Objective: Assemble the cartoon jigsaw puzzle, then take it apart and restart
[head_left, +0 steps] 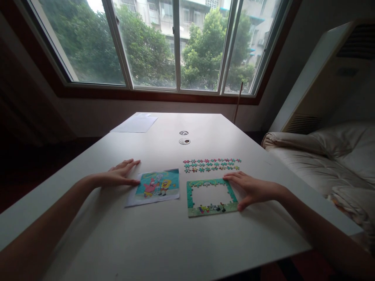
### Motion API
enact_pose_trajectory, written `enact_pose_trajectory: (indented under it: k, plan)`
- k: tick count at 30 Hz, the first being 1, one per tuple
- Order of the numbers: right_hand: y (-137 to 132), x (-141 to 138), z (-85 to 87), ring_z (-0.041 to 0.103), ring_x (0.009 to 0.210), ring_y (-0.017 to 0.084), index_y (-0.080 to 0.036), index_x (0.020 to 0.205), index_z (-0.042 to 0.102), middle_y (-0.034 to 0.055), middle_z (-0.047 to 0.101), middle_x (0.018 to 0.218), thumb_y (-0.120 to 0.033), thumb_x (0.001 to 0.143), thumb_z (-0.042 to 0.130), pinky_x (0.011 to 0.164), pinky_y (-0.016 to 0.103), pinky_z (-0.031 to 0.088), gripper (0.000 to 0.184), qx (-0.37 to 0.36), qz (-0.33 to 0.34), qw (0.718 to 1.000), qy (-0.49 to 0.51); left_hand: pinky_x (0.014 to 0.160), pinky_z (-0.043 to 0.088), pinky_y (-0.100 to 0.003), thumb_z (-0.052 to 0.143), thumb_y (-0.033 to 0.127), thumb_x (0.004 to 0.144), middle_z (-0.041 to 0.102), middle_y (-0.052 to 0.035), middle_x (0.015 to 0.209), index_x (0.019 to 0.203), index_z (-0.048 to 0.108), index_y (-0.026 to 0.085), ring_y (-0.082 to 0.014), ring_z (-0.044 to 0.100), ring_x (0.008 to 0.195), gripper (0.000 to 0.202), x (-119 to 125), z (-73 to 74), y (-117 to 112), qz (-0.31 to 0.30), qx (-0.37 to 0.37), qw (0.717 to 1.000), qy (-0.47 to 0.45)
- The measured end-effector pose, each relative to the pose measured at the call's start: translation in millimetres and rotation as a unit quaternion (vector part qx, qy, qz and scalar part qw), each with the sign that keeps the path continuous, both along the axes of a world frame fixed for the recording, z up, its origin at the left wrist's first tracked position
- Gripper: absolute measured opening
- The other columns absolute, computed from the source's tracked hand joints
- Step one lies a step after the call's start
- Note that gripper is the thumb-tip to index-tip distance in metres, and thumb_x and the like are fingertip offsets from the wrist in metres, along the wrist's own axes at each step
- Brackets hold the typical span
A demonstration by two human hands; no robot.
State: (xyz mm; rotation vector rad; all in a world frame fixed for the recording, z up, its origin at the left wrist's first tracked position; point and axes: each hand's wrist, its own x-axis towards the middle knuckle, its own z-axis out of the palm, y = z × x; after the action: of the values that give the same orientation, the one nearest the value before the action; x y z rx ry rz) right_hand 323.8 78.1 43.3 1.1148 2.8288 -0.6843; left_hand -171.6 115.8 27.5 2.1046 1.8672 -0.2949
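My left hand (120, 174) lies flat and open on the white table (164, 242), its thumb touching the left edge of a cartoon reference picture (155, 187). My right hand (252, 189) rests open against the right side of a green puzzle frame (191, 197) whose border is assembled and whose middle is bare. Several loose puzzle pieces (211, 165) lie in two neat rows just beyond the frame.
A sheet of paper (134, 124) lies at the far left of the table. Two round cable grommets (184, 137) sit mid-table. A bed with pale bedding (328, 156) stands to the right. A wide window (175, 43) fills the far wall.
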Motion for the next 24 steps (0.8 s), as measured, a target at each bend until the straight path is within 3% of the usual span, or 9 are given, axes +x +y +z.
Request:
enact_pose_trajectory:
  k: [16, 24]
  plan:
    - [-0.9, -2.1, 4.7, 0.022, 0.127, 0.029, -0.015, 0.135, 0.03, 0.0117, 0.031, 0.137, -0.058, 0.061, 0.063, 0.106, 0.04, 0.018, 0.091, -0.014, -0.008, 1.0, -0.018, 0.105, 0.015, -0.043, 0.041, 0.076, 0.064, 0.004, -0.0116, 0.146, 0.141, 0.011, 0.017, -0.0331, 0.003, 0.132, 0.102, -4.4, -4.7, -0.9, -0.008, 0.007, 1.0, -0.008]
    - [-0.4, 0.6, 3.5, 0.021, 0.128, 0.03, -0.017, 0.136, 0.029, 0.0116, 0.03, 0.138, -0.057, 0.061, 0.063, 0.106, 0.041, 0.018, 0.091, -0.02, 0.001, 1.0, -0.004, 0.103, 0.02, -0.045, 0.044, 0.073, 0.067, 0.012, -0.0115, 0.146, 0.14, 0.018, 0.016, -0.0352, 0.011, 0.131, 0.096, -5.2, -3.7, -4.5, -0.019, 0.037, 0.999, -0.022]
